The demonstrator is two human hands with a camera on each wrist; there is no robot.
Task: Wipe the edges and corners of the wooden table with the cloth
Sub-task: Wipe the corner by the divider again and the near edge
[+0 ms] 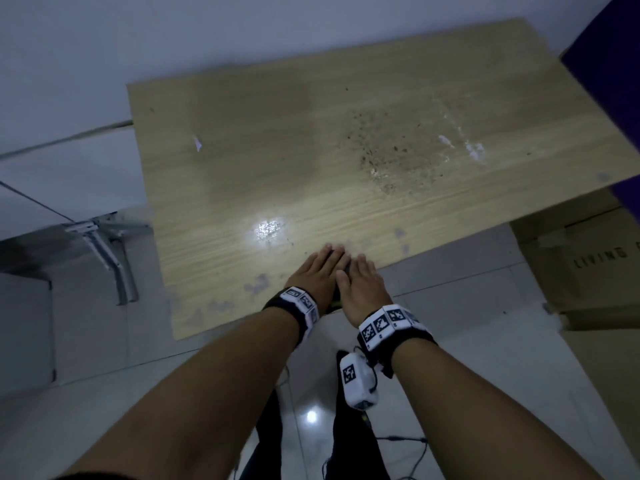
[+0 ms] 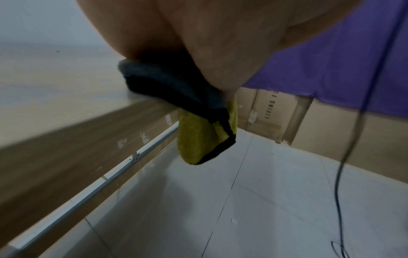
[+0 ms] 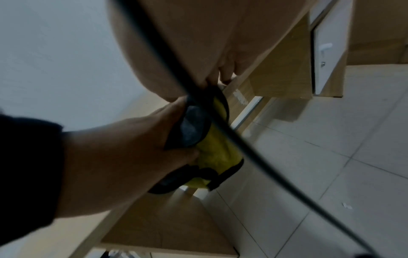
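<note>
The light wooden table (image 1: 277, 150) fills the head view. Both hands lie side by side at its near edge. A yellow and grey cloth (image 3: 218, 146) with a black hem is draped over that edge (image 2: 66, 148) and hangs down below it (image 2: 198, 139). My left hand (image 1: 322, 268) lies on top of the cloth, and in the right wrist view its thumb (image 3: 185, 155) grips the hanging part. My right hand (image 1: 360, 278) rests flat beside it with straight fingers. From above only a yellow sliver of cloth (image 1: 335, 303) shows between the wrists.
Dark crumbs and white smears (image 1: 391, 157) cover the table's right half; a paper scrap (image 1: 198, 143) lies at the left. Cardboard boxes (image 1: 581, 265) stand to the right under a purple sheet (image 1: 606, 64). A metal frame (image 1: 110, 251) is at the left, a cable (image 1: 398, 439) on the tiles.
</note>
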